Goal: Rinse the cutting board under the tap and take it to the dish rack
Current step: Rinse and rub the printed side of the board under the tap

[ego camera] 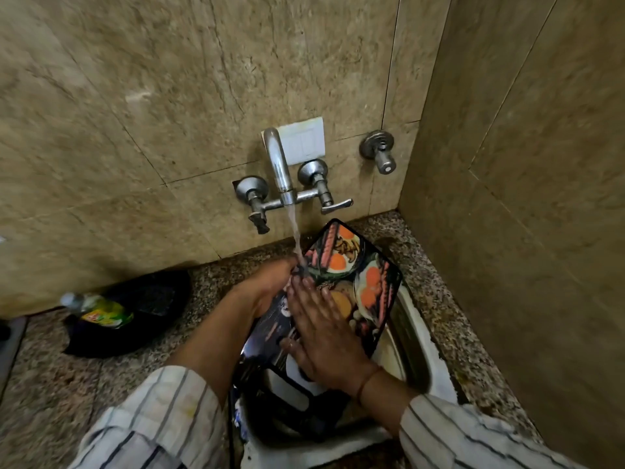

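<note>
The cutting board (358, 262), black with printed pictures of food, is tilted over the sink (411, 336) under the wall tap (280, 170). Water runs from the spout onto the board's left edge. My left hand (270, 282) grips that left edge, right where the stream lands. My right hand (324, 330) lies flat on the printed face with its fingers spread, palm down. The board's lower end is hidden behind my right hand and wrist.
A black pan (135, 309) holding a green bottle (101, 311) sits on the speckled counter at the left. Dark dishes (291, 411) fill the sink bottom. A second valve (380, 154) sticks out of the wall at the right. A side wall closes the right.
</note>
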